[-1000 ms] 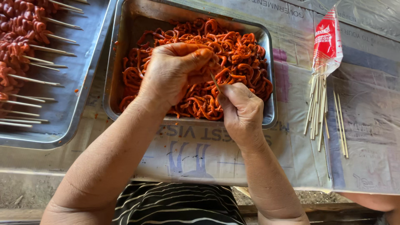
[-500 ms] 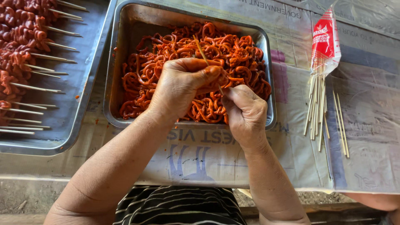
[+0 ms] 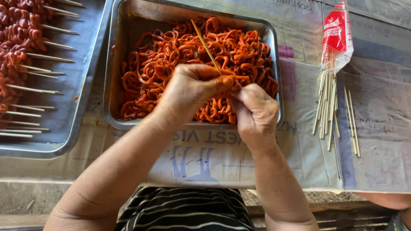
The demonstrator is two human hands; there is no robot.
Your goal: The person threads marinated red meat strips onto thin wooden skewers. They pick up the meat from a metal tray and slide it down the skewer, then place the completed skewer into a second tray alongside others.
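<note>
Left hand (image 3: 192, 87) pinches thin bamboo skewer (image 3: 206, 47) tilted over rectangular steel tray (image 3: 128, 25) on the bench, right hand (image 3: 255, 112) closed on orange-red curly marinated strips (image 3: 239, 51); best threaded steady, fingertips clear of the point.

Paper-lined table (image 3: 222, 154), prob. daylight.

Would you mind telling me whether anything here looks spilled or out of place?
Only small things: bamboo skewers have slid out of their red packet and lie scattered on the paper table cover, and reddish sauce specks dot the paper beside the metal tray.
</note>
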